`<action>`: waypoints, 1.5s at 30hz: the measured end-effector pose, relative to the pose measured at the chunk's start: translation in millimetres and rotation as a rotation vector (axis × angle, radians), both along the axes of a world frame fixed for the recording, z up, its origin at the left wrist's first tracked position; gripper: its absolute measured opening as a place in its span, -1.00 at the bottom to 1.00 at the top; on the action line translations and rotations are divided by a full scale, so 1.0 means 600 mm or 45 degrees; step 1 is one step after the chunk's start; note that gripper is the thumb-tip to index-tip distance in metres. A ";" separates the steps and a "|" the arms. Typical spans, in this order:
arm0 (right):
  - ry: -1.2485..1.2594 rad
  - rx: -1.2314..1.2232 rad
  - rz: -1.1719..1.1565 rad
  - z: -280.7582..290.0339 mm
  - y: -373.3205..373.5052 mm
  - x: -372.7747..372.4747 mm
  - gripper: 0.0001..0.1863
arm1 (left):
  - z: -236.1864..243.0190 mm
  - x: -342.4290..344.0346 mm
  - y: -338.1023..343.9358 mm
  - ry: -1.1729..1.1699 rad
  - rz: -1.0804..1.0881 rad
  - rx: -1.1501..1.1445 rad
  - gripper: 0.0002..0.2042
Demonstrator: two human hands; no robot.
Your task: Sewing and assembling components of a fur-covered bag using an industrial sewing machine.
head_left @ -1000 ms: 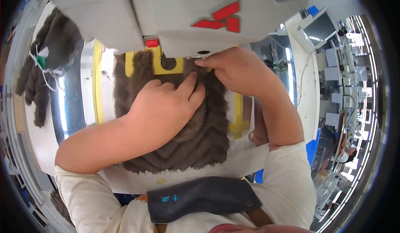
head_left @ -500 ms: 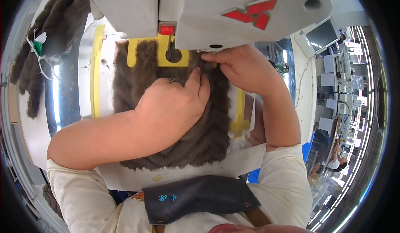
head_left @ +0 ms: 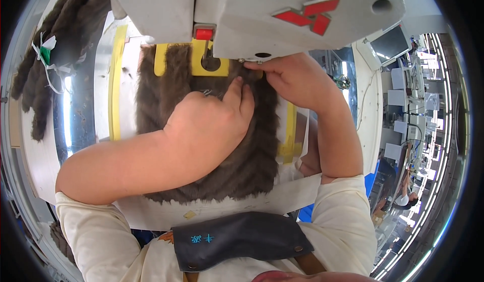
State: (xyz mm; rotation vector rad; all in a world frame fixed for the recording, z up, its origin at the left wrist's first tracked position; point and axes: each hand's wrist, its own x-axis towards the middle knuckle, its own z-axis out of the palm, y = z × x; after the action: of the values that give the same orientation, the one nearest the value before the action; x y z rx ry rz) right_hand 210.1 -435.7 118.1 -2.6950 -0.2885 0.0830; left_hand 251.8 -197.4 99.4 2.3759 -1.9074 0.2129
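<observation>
A dark brown fur piece [head_left: 237,176] lies on the white work surface beneath the machine head, its upper edge over a yellow template [head_left: 212,71] with cut-outs. My left hand [head_left: 212,115] rests on the fur, two fingers stretched forward and pressing on it. Its other fingers are curled, and silver metal prongs [head_left: 207,93] show beside the knuckles; the rest of that small tool is hidden. My right hand [head_left: 297,80] reaches in under the machine head from the right. One finger lies stretched on the fur's upper edge, close to my left fingertips; its other fingers are partly hidden.
The large grey machine head [head_left: 302,19] hangs over the far side, with a red part [head_left: 203,33] above the template's round hole. More brown fur [head_left: 65,35] lies at the far left, near a mask [head_left: 48,55]. Yellow tape [head_left: 118,80] runs down the left. A co-worker [head_left: 406,200] appears at the right.
Both hands stay nearly in place on the fur. The whole view has shifted slightly.
</observation>
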 end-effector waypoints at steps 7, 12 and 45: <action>0.036 0.132 -0.093 0.004 -0.006 0.005 -0.66 | 0.000 0.011 -0.005 -0.021 -0.002 -0.010 -0.48; 0.081 0.121 -0.188 -0.005 -0.014 0.012 -0.71 | -0.001 0.025 -0.012 -0.039 0.016 0.012 -0.47; -0.299 0.213 0.114 -0.057 -0.015 -0.024 -0.58 | 0.021 0.050 -0.015 -0.032 0.031 0.127 -0.60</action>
State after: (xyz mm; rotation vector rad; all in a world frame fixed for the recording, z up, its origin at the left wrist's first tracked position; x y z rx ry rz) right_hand 195.4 -444.8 83.7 -2.5254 -0.4658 -0.2230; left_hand 281.7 -206.4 111.7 2.4722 -1.9445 0.1532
